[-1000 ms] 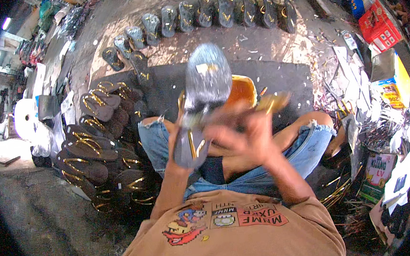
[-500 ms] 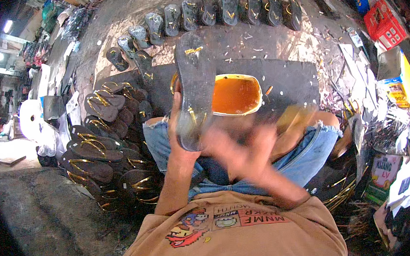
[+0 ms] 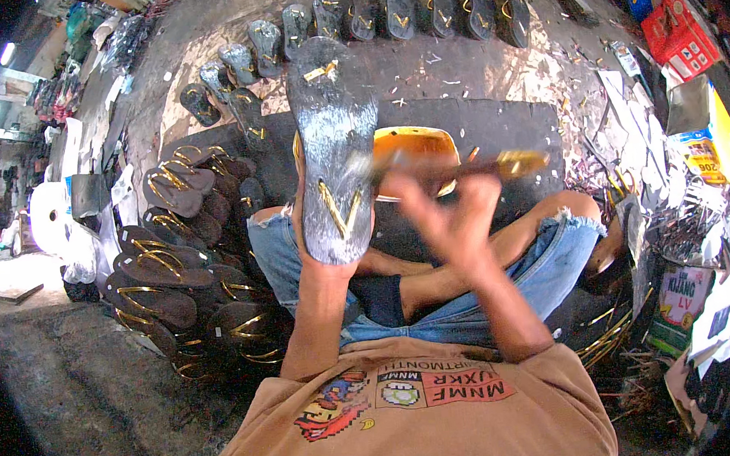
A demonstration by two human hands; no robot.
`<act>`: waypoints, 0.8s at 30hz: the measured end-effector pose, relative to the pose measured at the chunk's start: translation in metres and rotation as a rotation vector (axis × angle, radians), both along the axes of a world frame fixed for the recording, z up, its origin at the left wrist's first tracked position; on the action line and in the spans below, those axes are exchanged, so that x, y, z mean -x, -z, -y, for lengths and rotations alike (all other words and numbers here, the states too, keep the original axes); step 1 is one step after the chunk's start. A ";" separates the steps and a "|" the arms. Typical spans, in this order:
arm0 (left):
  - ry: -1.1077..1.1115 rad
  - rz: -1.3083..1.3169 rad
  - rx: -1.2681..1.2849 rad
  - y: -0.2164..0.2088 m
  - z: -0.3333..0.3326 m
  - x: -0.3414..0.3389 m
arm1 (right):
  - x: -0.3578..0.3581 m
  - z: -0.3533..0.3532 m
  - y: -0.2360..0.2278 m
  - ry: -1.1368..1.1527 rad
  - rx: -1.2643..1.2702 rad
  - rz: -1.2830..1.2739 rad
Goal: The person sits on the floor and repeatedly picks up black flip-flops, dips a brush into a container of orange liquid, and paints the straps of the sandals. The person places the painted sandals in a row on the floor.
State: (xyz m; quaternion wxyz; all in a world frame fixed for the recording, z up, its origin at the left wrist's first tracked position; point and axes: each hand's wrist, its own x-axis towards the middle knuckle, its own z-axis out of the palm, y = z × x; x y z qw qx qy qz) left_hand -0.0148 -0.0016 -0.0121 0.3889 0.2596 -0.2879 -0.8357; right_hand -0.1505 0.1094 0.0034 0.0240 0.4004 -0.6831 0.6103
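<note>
My left hand (image 3: 331, 270) is wrapped from below round a dark sandal sole (image 3: 335, 119), held up with its underside toward me. Gold strap ends show on that underside, and a wet, whitish shine covers much of it. In my right hand (image 3: 457, 221) is a motion-blurred brush (image 3: 521, 162) with a yellowish handle end. The brush's far end meets or nearly meets the sole's right edge; the blur hides which. Behind the brush stands an open container (image 3: 456, 148) of amber-orange liquid, partly covered by the sole and brush.
A pile of dark sandals with gold straps (image 3: 167, 269) lies to the left. More soles stretch in a curved row (image 3: 400, 11) along the far side. A dark mat (image 3: 515, 122) lies under the container. Scraps, a red box (image 3: 680, 32) and a tin (image 3: 682, 306) crowd the right.
The sole has tipped, so its underside shows more fully and shinier. My right hand has moved up and away from the sole's lower end, bringing the brush across in front of the container.
</note>
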 end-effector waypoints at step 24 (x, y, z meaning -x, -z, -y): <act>-0.385 0.443 0.542 -0.092 0.190 -0.032 | 0.094 -0.047 0.014 0.418 -0.074 0.483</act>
